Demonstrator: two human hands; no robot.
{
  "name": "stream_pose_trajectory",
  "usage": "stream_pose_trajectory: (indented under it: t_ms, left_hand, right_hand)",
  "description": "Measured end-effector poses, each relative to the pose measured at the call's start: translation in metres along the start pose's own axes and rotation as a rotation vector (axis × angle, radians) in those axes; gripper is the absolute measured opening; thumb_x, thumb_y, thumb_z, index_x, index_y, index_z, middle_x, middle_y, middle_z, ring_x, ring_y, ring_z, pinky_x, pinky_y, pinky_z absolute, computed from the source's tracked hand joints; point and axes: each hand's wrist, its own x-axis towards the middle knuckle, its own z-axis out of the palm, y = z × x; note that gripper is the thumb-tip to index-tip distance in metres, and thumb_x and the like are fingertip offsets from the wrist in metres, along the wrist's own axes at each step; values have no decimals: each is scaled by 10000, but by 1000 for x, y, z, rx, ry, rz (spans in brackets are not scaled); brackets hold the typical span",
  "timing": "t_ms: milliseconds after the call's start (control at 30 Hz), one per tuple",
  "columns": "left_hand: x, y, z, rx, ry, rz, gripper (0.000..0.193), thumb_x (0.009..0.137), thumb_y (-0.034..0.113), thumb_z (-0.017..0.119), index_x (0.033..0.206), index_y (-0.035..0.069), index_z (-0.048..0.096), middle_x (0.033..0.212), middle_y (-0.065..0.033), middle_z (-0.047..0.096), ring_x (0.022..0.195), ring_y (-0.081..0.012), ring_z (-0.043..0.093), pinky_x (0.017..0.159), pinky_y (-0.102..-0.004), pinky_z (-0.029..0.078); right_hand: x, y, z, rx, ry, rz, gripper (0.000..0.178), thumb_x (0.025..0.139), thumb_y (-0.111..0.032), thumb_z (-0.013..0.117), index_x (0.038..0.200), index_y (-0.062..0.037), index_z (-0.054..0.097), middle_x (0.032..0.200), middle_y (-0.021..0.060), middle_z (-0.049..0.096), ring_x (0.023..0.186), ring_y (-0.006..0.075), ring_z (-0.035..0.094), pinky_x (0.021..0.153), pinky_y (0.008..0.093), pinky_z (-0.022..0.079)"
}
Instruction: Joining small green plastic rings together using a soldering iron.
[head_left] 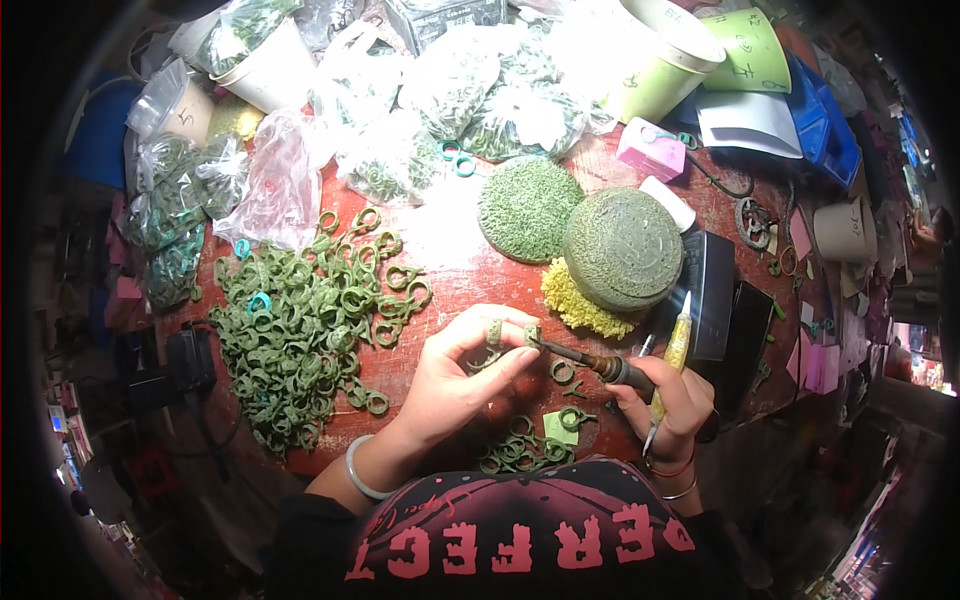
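Green ring (494, 333), small one, is sitting in the L hand (465, 365), fingers pinching it w/ thumb below. Another green bit (532, 333) is poking up at the fingertips, can't tell if it's part of the same ring tbh. R hand (668, 405) is gripping a dark-handled tool (625, 372) w/ a thin metal shaft pointing left, and its tip is sitting right at that bit, can't tell if they're actually touching. Same hand is also holding a yellow-handled tool (678, 350), pointy end up, between the fingers.

Btw a few loose rings (563, 372) are lying just below the dark-handled tool, and a small cluster of rings (525, 450) is lying nearer the body, next to a yellow-green square (561, 428). Big pile of green rings (290, 350) is covering the table (450, 250) to the L, w/ a couple of teal ones (260, 303) mixed in.

Past the hands, a dark green round block (624, 250) is resting by some crumbly yellow stuff (590, 305), w/ a speckled green disc (530, 208) beside it. Pink block (652, 148) is standing farther back, and clear plastic bags (385, 150) plus tall tubs (665, 60) are crowding the far edge.
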Motion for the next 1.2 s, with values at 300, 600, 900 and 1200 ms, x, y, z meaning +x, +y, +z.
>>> stream_pose_trajectory:
  t_ms: [300,600,900,1200]
  left_hand:
    - [1,-5,-2,74,2,90,109,903,41,780,1003,13,748,1190,-91,692,1097,-188,646,966,-338,499]
    - [-1,-6,-1,102,28,125,135,884,32,789,1010,11,744,1169,-87,677,1100,-187,640,962,-337,502]
    - [1,0,0,34,-45,51,123,931,-31,724,1054,-17,714,1134,-75,666,1073,-161,625,961,-312,484]
    - [1,0,0,-6,-39,8,122,944,5,734,1062,-17,718,1121,-56,665,1008,-126,628,897,-286,502]
  right_hand:
    - [-4,3,0,-68,47,-33,372,800,-299,903,980,-20,734,820,77,725,639,245,663,572,324,505]
    - [-3,4,-13,-363,64,52,352,799,-281,897,998,-38,738,778,90,669,630,303,635,557,370,482]
    - [-14,-1,0,-111,87,-8,417,843,-385,864,1018,-30,735,807,77,709,661,262,673,593,339,510]
    - [-6,-3,-2,-48,55,7,349,841,-298,865,986,-13,726,780,112,698,634,275,667,597,336,495]
